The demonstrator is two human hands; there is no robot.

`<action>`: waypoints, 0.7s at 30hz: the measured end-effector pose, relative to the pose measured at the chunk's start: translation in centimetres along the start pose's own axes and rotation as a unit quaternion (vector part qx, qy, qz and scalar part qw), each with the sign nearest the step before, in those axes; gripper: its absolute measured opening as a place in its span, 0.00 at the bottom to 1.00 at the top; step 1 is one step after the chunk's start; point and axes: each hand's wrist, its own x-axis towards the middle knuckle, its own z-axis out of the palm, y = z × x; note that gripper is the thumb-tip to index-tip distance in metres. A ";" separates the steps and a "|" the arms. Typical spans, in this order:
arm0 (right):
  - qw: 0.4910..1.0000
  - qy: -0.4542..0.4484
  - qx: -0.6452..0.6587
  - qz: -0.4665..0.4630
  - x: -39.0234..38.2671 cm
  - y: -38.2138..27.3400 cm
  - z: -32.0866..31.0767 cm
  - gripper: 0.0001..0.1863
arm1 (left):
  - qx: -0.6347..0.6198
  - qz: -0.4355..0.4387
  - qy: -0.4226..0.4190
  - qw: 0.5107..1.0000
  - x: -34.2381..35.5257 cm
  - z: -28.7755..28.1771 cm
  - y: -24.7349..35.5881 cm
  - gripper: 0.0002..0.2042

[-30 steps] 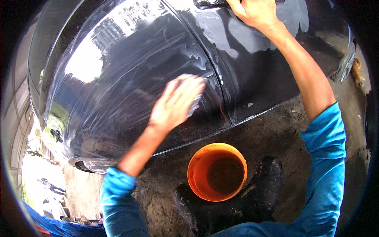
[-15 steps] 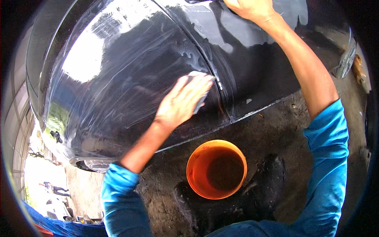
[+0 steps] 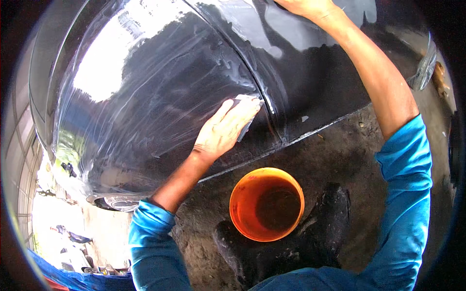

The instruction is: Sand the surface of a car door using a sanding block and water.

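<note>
Fingers of the left hand lie nearly straight and close together, holding a grey-white pad against the dark car panel; that flat hold, I judge, spreads pressure over the pad rather than onto one edge. The pad sits just left of the seam, below pale smears. The right hand is cut off by my view's top, so I cannot tell how far open it is or whether it has hold of anything; its arm reaches over the bodywork, perhaps for steadying. Both blue sleeves are bunched near the elbows, likely to stay clean. Nearer the body, an orange bucket stands by the legs, presumably for easy reach; I can't make out its contents.
</note>
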 end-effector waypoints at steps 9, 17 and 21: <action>0.999 0.030 0.005 -0.011 0.4 0.5 0.0 0.06 | 0.034 -0.020 -0.166 0.985 -13.1 2.2 -3.5 0.28; 1.000 -0.018 0.020 -0.001 -0.9 1.0 -0.3 0.07 | 0.067 0.031 -0.046 0.996 -0.7 1.1 0.3 0.30; 0.999 0.026 0.015 -0.020 0.2 0.9 -0.5 0.07 | -0.023 0.024 -0.209 0.977 -17.9 3.9 -4.1 0.32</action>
